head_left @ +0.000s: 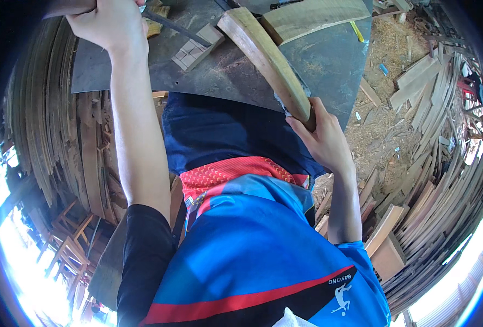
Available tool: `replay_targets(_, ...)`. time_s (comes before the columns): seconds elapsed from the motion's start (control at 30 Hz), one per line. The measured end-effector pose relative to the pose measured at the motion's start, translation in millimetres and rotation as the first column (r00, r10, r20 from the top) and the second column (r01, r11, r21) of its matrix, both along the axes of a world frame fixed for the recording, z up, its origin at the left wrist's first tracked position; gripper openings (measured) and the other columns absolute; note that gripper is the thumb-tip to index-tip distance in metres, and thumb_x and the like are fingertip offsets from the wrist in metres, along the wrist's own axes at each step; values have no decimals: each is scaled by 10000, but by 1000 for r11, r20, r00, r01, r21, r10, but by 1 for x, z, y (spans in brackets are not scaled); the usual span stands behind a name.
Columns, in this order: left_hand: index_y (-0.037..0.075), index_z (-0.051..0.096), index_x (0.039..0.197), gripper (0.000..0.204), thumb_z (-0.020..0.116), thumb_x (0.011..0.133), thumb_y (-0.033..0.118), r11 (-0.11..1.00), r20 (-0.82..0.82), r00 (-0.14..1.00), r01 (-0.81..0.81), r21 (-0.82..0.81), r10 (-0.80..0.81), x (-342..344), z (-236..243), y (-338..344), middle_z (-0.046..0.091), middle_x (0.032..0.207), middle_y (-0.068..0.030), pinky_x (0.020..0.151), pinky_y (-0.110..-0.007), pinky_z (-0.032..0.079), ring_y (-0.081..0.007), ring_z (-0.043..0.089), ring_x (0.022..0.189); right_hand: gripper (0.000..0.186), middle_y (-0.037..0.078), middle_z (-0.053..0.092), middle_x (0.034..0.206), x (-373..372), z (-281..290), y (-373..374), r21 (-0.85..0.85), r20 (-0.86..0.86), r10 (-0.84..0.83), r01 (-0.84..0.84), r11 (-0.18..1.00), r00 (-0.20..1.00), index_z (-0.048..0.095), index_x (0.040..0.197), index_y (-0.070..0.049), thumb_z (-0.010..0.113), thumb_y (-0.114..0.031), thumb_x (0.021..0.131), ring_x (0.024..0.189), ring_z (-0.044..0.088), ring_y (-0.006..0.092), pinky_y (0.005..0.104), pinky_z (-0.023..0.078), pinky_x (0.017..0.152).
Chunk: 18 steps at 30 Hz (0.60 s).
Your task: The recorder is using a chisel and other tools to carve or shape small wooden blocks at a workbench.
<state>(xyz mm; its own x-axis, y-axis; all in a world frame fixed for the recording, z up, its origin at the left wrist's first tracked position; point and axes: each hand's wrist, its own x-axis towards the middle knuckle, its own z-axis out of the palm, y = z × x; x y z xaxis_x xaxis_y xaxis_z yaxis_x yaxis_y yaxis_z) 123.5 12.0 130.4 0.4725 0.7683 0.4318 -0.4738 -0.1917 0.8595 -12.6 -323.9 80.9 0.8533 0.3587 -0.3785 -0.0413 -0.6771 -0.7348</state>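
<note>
My right hand (pixel 324 136) is closed round the near end of a curved wooden piece (pixel 268 62). That piece slants up and to the left over a dark metal tabletop (pixel 339 71), with whitish-blue material along its underside. At the upper left my left arm reaches far forward. My left hand (pixel 110 27) is closed, its fingers partly cut off by the picture's edge. A brownish-grey bar-like piece (pixel 69 6) meets it there; what the fingers hold is hidden. Between the hands lie a dark metal rod (pixel 178 27) and a group of small wooden blocks (pixel 198 48).
A broad curved board (pixel 318 19) lies at the table's far right, beside a yellow strip (pixel 357 31). Stacked planks (pixel 45 109) stand to the left. More planks (pixel 427 196) pile up on the right, by a floor of sawdust and scraps (pixel 380 131).
</note>
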Motion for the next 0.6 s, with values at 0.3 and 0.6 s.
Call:
replay_targets(0.3,12,433,863,176,568,953,-55,995,3,997,74,61,-74,-12,10,-12,495,602,-84,460,-334,440,-163,496,465,492,307,670,855,1,-3,-2,-2,-37,19,-19,1000,999,528,1193,32,702,-362,955,877,668,505,538,501,739)
replay_targets(0.6,19,439,821,196,568,951,-50,997,-9,1000,14,70,-14,-12,14,-18,495,621,-75,466,-341,466,-164,505,460,504,301,671,846,-1,-10,-4,45,18,3,-4,999,1000,527,1204,30,707,-369,954,859,670,498,538,504,741)
